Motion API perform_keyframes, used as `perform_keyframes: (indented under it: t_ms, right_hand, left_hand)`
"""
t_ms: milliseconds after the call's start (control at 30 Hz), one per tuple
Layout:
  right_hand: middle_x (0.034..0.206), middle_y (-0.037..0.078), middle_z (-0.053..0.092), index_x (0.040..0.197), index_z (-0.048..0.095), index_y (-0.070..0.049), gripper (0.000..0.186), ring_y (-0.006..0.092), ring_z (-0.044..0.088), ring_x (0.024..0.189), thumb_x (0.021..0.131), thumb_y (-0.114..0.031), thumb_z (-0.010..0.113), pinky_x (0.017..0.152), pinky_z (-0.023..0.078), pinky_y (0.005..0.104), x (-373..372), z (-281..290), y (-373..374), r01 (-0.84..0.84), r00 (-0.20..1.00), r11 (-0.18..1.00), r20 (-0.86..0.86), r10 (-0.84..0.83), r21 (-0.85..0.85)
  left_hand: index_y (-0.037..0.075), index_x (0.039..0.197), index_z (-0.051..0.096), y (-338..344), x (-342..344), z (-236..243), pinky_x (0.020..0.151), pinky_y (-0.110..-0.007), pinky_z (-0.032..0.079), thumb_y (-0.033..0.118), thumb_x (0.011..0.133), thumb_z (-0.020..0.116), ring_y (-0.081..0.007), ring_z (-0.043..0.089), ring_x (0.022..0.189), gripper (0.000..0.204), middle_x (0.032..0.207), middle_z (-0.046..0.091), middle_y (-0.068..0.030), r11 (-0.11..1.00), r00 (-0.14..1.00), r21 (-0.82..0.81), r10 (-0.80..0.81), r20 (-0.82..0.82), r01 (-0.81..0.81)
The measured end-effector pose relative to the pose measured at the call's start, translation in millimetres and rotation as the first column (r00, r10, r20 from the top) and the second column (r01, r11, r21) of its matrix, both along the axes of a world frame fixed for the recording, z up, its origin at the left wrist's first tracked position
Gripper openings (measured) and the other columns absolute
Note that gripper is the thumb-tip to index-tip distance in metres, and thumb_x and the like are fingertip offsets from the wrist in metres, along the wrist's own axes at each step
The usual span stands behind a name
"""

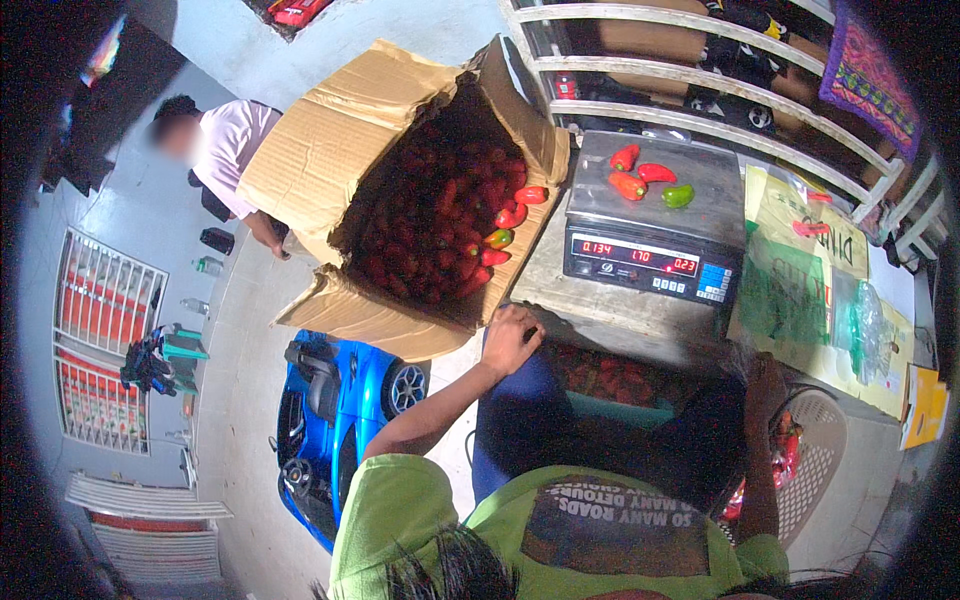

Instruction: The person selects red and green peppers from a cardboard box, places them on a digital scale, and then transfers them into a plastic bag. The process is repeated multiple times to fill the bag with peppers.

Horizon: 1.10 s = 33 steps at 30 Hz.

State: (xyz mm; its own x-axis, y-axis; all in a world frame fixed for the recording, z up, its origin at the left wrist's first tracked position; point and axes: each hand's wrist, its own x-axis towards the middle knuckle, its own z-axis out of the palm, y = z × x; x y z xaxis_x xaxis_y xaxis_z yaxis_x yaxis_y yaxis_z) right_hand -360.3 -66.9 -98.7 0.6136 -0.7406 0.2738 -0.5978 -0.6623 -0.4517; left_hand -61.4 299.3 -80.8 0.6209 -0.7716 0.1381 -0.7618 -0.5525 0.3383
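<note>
My left hand (512, 335) has curled fingers by the lower corner of an open cardboard box (290, 140) full of red peppers (450, 220); what they hold, if anything, is unclear. My right hand (762, 372), in shade at the right, grips what looks like a clear plastic bag (745, 355). Several red peppers (655, 172) and one green pepper (677, 196) lie on a digital scale (600, 220) beside the box. Below the scale, more red peppers (610, 375) sit in a shaded container (590, 405).
Cards and bags (790, 290) lie right of the scale, below a white railing (640, 70). A plastic basket (815, 460) with bagged red items stands at lower right. A blue toy car (355, 390) is below the box. Another person (230, 150) bends behind the box.
</note>
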Motion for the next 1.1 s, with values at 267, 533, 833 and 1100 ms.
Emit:
perform_keyframes:
  t_ms: [267,533,833,1100]
  right_hand:
    - [0.089,0.019,0.062,0.095,0.059,-0.004,0.021,0.0368,0.06,0.081,0.089,-0.021,0.049,0.07,0.047,0.042,0.3,-5.5,-2.0,0.011,0.997,0.999,-0.072,-0.015,-0.049]
    - [0.089,0.018,0.062,0.093,0.059,-0.005,0.019,0.0365,0.06,0.082,0.09,-0.021,0.049,0.07,0.046,0.0416,-1.1,2.5,0.7,0.007,0.999,1.0,-0.053,-0.008,-0.008]
    - [0.094,0.018,0.063,0.1,0.06,-0.004,0.024,0.0349,0.061,0.083,0.089,-0.023,0.052,0.073,0.047,0.0421,-4.2,-6.0,-4.0,0.017,0.988,0.998,-0.151,-0.025,-0.056]
    - [0.094,0.018,0.063,0.101,0.06,-0.002,0.028,0.0347,0.061,0.084,0.092,-0.025,0.049,0.072,0.047,0.0424,-10.3,-29.9,-13.8,0.002,0.997,0.993,-0.074,-0.01,-0.116]
  left_hand:
    - [0.006,0.084,0.064,2.6,-0.8,2.4,0.088,-0.042,0.036,0.027,0.083,0.056,-0.03,0.051,0.095,0.022,0.089,0.058,-0.0113,1.0,1.0,-0.003,-0.009,-0.006,0.009]
    - [0.006,0.085,0.064,-0.6,0.0,0.8,0.089,-0.043,0.037,0.027,0.082,0.056,-0.0309,0.051,0.096,0.023,0.088,0.058,-0.0124,1.0,0.999,0.018,-0.007,0.038,0.007]
    - [0.006,0.085,0.065,0.6,0.0,0.0,0.091,-0.043,0.036,0.026,0.082,0.058,-0.0301,0.051,0.1,0.021,0.094,0.06,-0.0115,1.0,1.0,0.024,0.003,0.022,-0.004]
    - [0.006,0.085,0.066,-0.8,1.9,-3.6,0.091,-0.041,0.036,0.025,0.08,0.059,-0.0281,0.051,0.099,0.02,0.091,0.059,-0.0104,1.0,1.0,0.01,-0.007,0.012,0.007]
